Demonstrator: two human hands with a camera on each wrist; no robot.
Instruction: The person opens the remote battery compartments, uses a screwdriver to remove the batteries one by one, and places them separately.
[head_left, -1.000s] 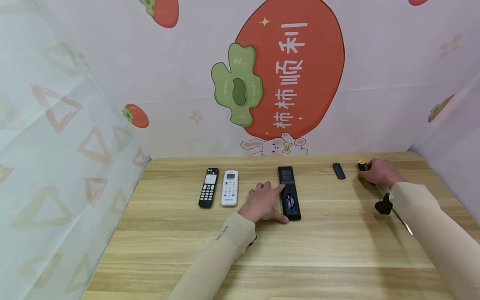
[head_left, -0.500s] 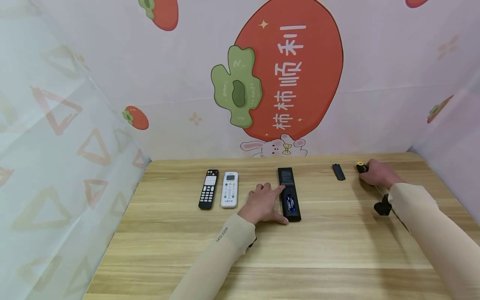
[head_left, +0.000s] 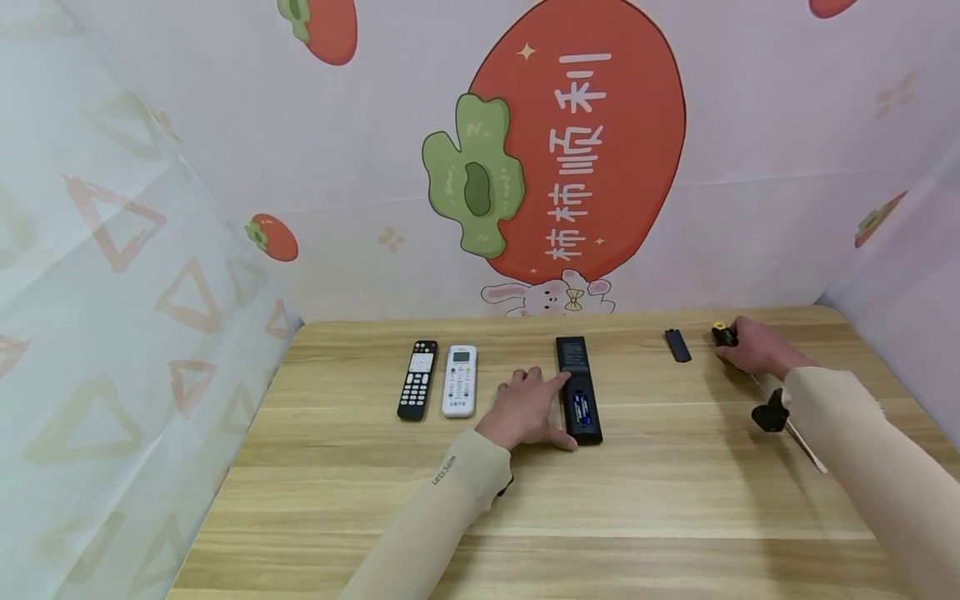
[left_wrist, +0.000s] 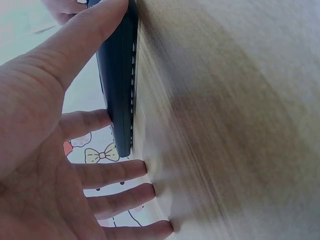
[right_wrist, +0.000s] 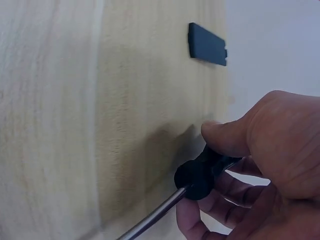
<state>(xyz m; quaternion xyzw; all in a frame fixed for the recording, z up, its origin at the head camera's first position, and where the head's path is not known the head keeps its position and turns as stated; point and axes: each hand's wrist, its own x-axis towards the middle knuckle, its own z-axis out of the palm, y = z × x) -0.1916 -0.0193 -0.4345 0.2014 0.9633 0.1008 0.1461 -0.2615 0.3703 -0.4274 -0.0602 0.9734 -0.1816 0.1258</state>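
Observation:
A black remote control (head_left: 576,357) lies face down at mid-table, its battery compartment uncovered with two blue batteries (head_left: 582,409) inside. My left hand (head_left: 522,407) spreads beside it: the thumb touches its near end and the index fingertip its left side. In the left wrist view, the other fingers (left_wrist: 120,197) stretch straight down to the tabletop. At the far right, my right hand (head_left: 761,346) grips the black and yellow handle of a screwdriver (right_wrist: 195,178). Its metal shaft (right_wrist: 155,215) points back toward me, partly hidden under the wrist in the head view.
A small black battery cover (head_left: 678,345) lies between the remote and my right hand. To the left, a black remote with white buttons (head_left: 417,380) and a white remote with a small screen (head_left: 459,381) lie face up. A printed cloth backdrop (head_left: 360,275) rises behind the table (head_left: 330,500).
My right hand keeps its grip while the screwdriver shifts slightly; the shaft's tip, hidden half a second ago, shows again beside the sleeve. My left hand and the remote stay put.

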